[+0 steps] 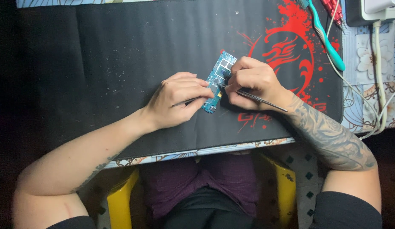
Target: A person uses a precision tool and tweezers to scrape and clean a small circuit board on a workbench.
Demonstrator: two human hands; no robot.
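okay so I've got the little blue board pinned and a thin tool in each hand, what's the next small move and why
Probably ease the right hand's thin metal tool a little further along the blue circuit board, since its tip already meets the board's middle and the left hand pins the lower end flat on the black mat.

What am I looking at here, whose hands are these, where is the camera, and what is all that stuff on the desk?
This is one picture from a camera worn on a person's head, looking straight down at their own two bare hands; there is no machine. The left hand steadies a small blue circuit board against a black desk mat printed with a red design, and seems to grip a thin tool of its own. The right hand holds a slim metal tool like a pen, its tip at the board. Farther back on the right lie a teal toothbrush, some red-handled tools and white cables. At the bottom you see the person's lap and a yellow seat.
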